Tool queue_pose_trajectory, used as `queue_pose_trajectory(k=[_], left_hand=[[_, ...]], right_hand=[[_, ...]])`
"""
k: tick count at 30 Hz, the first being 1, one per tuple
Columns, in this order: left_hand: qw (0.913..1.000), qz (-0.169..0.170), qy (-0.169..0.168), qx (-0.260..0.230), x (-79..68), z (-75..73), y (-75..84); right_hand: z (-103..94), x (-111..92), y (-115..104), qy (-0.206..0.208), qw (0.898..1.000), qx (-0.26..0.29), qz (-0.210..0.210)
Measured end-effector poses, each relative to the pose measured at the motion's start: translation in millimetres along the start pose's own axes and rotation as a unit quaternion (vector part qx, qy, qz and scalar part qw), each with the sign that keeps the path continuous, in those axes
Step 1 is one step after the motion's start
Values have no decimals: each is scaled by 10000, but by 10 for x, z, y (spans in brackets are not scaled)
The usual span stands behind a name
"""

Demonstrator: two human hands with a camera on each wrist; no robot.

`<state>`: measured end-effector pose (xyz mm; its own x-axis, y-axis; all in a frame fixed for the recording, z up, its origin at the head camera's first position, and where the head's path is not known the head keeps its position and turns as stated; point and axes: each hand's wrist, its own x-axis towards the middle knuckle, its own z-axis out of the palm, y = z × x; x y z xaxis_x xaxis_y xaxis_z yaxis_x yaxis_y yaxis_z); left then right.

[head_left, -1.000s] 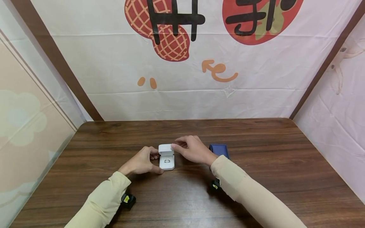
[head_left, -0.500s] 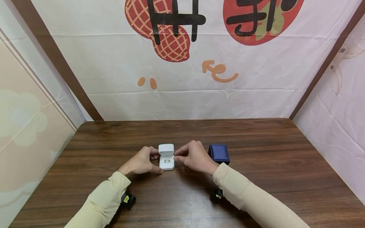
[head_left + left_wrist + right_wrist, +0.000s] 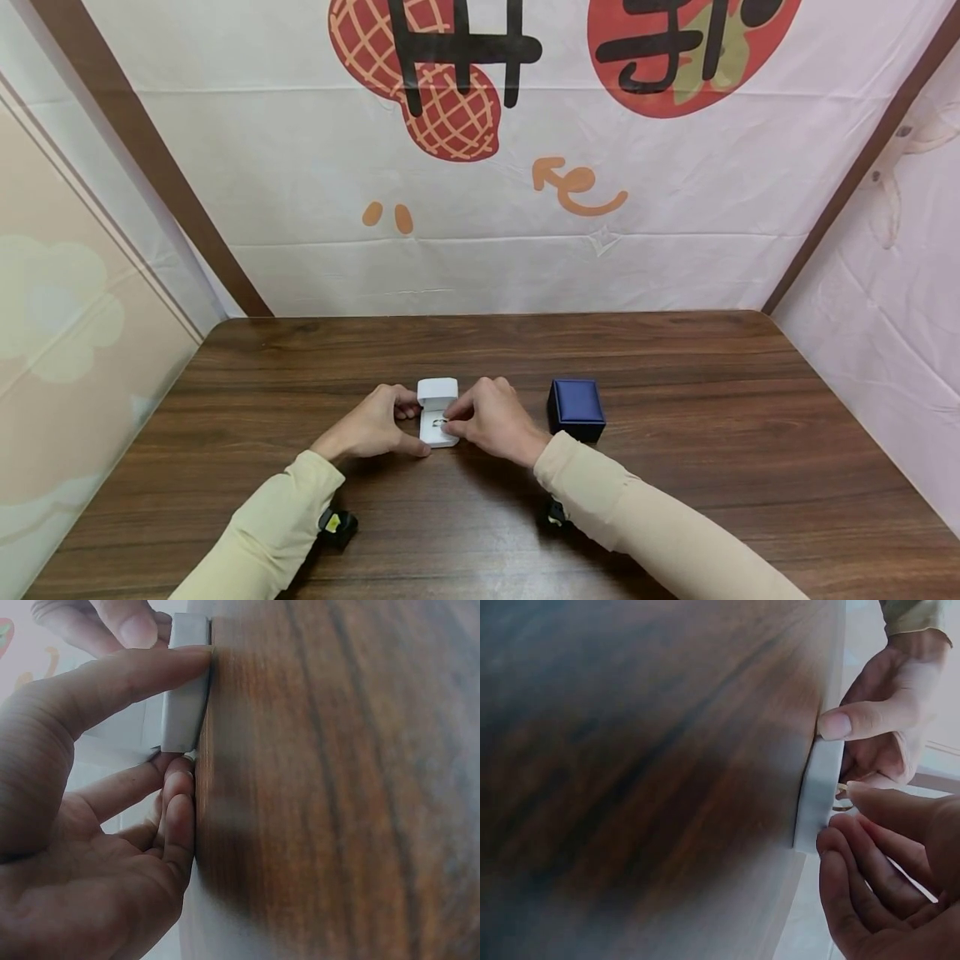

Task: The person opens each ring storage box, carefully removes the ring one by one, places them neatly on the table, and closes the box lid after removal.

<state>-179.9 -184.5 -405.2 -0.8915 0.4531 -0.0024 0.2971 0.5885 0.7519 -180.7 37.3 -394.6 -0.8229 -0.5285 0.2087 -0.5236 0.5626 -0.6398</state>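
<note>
A small white ring box (image 3: 437, 390) stands on the table with its lid raised. A thin ring (image 3: 438, 423) sits in its base. My left hand (image 3: 375, 425) grips the box from the left, thumb at the front corner and fingers behind, as the white base (image 3: 186, 697) in the left wrist view shows. From the right, my right hand (image 3: 491, 421) reaches over the base, thumb and forefinger at the ring's right side. The right wrist view has the ring (image 3: 843, 808) standing up from the base against the right thumb tip, the fingertips pinching it; the exact contact is partly hidden.
A closed dark blue box (image 3: 577, 404) stands right of the right hand, near the forearm. The brown wooden table (image 3: 675, 367) ends at a printed white cloth (image 3: 525, 275) behind. Black wrist devices (image 3: 337, 529) hang under the forearms.
My right hand has moved from the lid's right edge down to the box's side, then left onto the ring. More of the blue box shows. The left hand has stayed put.
</note>
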Motion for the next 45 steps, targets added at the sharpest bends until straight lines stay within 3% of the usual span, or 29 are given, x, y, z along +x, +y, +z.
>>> queue_pose_trajectory(k=[8,22,45], left_hand=[[10000,-12,-23,-46,10,0,-10],[10000,71,-4,-5,15,-6,-20],[9999,87,-20,53,23,-9,-29]], right_hand=[[44,23,-40,50,9989,-471,27],[46,31,-80,58,9977,-677,16],[-23,2,-71,157,9995,84,272]])
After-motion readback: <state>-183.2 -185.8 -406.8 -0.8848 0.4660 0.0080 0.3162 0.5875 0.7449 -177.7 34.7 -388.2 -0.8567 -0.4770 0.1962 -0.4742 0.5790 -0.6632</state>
